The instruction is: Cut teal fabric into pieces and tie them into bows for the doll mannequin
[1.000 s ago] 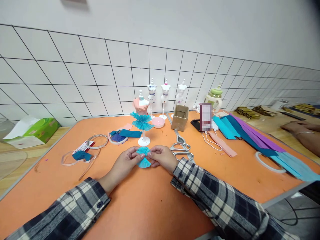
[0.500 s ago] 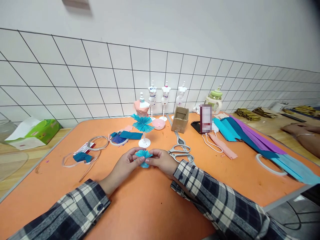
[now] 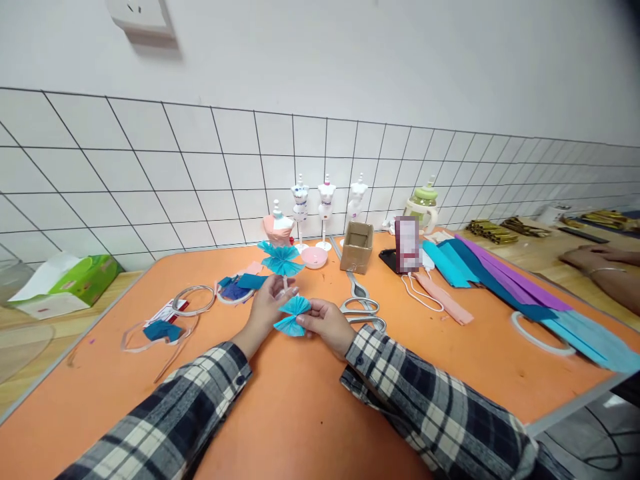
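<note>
Between the thumb and fingers of my right hand (image 3: pixel 329 325) is a pleated blue crepe paper piece (image 3: pixel 294 323), fanned out like a bow above the table. My left hand (image 3: pixel 264 308) is closed around the lower stand of a small dress-form mannequin, partly hiding its base. A frilled blue paper skirt (image 3: pixel 281 260) flares out on this stand, and peach paper (image 3: pixel 277 230) wraps the white torso above it. The scissors (image 3: pixel 363 308) lie just right of my right hand.
Behind are white mini mannequins (image 3: pixel 327 197), a pink bowl (image 3: pixel 315 257), a cardboard box (image 3: pixel 357 247) and a bottle (image 3: pixel 423 205). Rings (image 3: pixel 194 300) and paper scraps lie left; coloured paper strips (image 3: pixel 505 273) lie right. Another person's hands (image 3: pixel 600 259) rest at far right.
My left hand has let go of the blue paper piece and moved up to the mannequin's stand. The piece stays in my right hand, its two fans now spread sideways. The view has tilted up.
</note>
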`<state>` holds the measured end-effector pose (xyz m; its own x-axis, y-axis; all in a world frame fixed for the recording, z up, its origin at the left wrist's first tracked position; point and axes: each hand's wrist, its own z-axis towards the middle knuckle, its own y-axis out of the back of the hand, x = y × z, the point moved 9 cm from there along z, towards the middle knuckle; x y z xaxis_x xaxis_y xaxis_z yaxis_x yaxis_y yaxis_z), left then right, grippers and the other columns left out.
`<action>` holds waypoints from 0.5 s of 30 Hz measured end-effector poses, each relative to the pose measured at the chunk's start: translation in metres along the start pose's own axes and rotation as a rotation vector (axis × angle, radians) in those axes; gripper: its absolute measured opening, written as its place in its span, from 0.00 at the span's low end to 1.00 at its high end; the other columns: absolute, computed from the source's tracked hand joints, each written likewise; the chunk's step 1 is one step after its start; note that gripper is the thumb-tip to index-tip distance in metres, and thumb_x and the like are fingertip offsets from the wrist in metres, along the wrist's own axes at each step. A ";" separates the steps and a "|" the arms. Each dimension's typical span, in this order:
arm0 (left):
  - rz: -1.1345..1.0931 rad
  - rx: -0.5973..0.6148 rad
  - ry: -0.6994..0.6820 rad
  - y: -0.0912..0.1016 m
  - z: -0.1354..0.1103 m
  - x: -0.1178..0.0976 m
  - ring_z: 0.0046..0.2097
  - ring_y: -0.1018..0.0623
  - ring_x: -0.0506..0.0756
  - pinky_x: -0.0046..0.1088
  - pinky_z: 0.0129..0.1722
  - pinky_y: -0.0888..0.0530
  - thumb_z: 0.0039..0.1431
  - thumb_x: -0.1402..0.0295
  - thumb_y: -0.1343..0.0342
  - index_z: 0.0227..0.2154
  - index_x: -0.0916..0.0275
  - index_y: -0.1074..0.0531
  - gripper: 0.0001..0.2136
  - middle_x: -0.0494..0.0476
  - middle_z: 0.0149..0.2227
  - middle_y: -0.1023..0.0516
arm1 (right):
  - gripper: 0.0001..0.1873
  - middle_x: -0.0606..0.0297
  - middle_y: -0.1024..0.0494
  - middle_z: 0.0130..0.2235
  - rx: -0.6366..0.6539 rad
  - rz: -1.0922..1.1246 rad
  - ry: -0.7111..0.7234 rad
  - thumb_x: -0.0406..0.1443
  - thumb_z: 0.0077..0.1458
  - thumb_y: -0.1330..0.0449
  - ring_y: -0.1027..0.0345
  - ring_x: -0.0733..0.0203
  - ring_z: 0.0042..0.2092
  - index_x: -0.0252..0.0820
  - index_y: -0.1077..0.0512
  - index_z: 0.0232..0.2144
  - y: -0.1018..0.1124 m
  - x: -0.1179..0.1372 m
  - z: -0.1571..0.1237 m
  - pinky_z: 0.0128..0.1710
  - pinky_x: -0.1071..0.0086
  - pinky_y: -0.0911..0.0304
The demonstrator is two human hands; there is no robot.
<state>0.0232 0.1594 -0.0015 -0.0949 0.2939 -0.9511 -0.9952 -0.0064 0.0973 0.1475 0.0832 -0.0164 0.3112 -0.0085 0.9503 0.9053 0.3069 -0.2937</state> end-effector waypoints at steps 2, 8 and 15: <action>0.022 0.006 0.009 0.001 -0.007 -0.001 0.35 0.20 0.59 0.33 0.35 0.26 0.46 0.56 0.35 0.29 0.63 0.29 0.16 0.58 0.32 0.20 | 0.21 0.68 0.24 0.28 0.022 -0.045 0.046 0.47 0.41 0.30 0.35 0.66 0.28 0.40 0.24 0.33 -0.003 0.009 -0.003 0.29 0.72 0.39; 0.051 0.004 0.012 0.013 -0.025 -0.014 0.33 0.20 0.58 0.30 0.32 0.26 0.45 0.58 0.35 0.24 0.63 0.27 0.13 0.56 0.28 0.19 | 0.15 0.66 0.24 0.29 -0.081 -0.253 0.326 0.45 0.46 0.32 0.32 0.63 0.32 0.40 0.23 0.31 -0.009 0.088 0.005 0.37 0.66 0.33; 0.002 0.003 0.041 0.011 -0.020 -0.008 0.37 0.18 0.60 0.33 0.36 0.23 0.49 0.52 0.39 0.38 0.65 0.24 0.21 0.63 0.39 0.17 | 0.15 0.65 0.21 0.32 -0.043 -0.138 0.379 0.45 0.43 0.31 0.28 0.60 0.35 0.41 0.25 0.30 -0.022 0.115 0.045 0.39 0.65 0.31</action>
<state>0.0131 0.1381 0.0018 -0.0980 0.2542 -0.9622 -0.9950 -0.0042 0.1002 0.1500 0.1185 0.1038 0.2629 -0.3994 0.8783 0.9549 0.2382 -0.1774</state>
